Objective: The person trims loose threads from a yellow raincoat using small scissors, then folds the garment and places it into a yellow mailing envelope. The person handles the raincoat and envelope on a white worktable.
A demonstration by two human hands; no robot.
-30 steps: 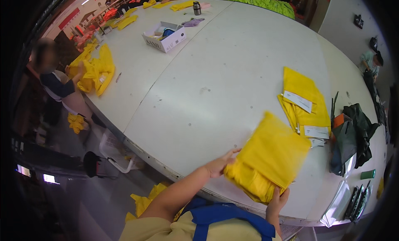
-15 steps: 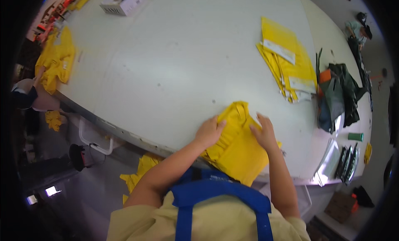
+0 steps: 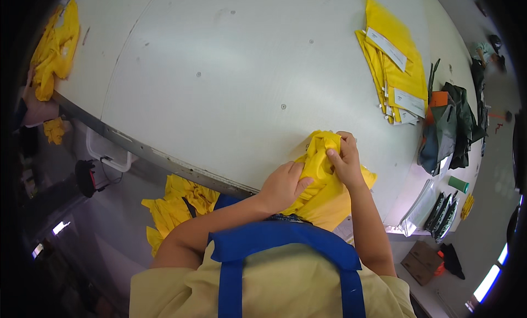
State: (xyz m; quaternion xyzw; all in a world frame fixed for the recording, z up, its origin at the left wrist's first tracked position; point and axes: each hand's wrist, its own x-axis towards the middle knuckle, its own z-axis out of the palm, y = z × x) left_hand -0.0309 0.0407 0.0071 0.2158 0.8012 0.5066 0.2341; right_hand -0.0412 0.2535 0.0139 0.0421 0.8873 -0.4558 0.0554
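A yellow garment (image 3: 329, 200) lies bunched at the near edge of the white table (image 3: 181, 109), its lower part hanging toward my body. My left hand (image 3: 282, 187) is closed on the left side of the cloth, thumb on top. At the upper end, my right hand (image 3: 347, 160) pinches a gathered fold, with the thumb in front and the fingers behind. The folds hide some of my fingertips. What kind of garment it is, I cannot tell.
Folded yellow pieces with white labels (image 3: 392, 24) are stacked at the far right. Beside them lie dark green cloth items (image 3: 461, 112), a green roll (image 3: 458, 184) and black packets (image 3: 441, 216). More yellow cloth (image 3: 175, 208) sits below the table edge at left.
My hands have gone from lying open on the garment to gripping it. Its flat upper part is now gathered into folds. The view has shifted slightly.
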